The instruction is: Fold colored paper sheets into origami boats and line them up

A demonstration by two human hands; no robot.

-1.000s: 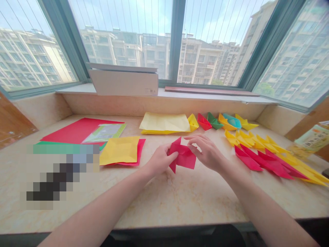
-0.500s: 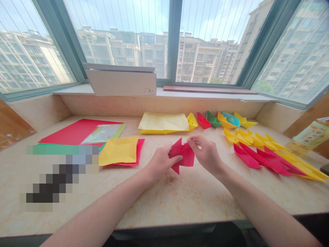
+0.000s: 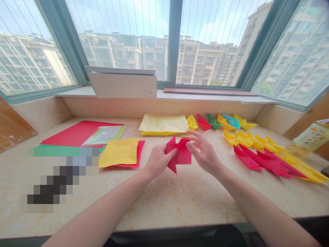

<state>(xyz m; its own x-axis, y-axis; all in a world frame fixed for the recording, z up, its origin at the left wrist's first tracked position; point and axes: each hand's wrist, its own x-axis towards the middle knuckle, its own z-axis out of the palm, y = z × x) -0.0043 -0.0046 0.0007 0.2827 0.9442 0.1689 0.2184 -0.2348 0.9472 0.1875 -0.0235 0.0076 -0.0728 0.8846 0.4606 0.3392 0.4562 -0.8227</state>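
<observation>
My left hand (image 3: 159, 158) pinches a partly folded piece of red paper (image 3: 184, 155), its thumb lying across the front. The paper is held above the counter, with pointed flaps at top and bottom on its left side and a squarer part on its right. At that squarer part's upper right edge is my right hand (image 3: 204, 149), open, with fingers and thumb apart. Its thumb tip is at the paper's edge; whether it touches I cannot tell. Right of my hands lie several red folded paper boats (image 3: 273, 163) beside a row of yellow paper boats (image 3: 254, 140).
Yellow square sheets (image 3: 119, 152) lie over red ones on the left, near a large red sheet (image 3: 77, 133) and a clear packet (image 3: 104, 134). Pale yellow paper (image 3: 164, 122) and coloured boats, one green (image 3: 213, 121), line the back. A bottle (image 3: 312, 137) stands far right; a white box (image 3: 125, 84) rests on the sill.
My right hand has opened from a pinch at the paper's upper right, its fingers now spread. My left hand and the red paper have shifted slightly left.
</observation>
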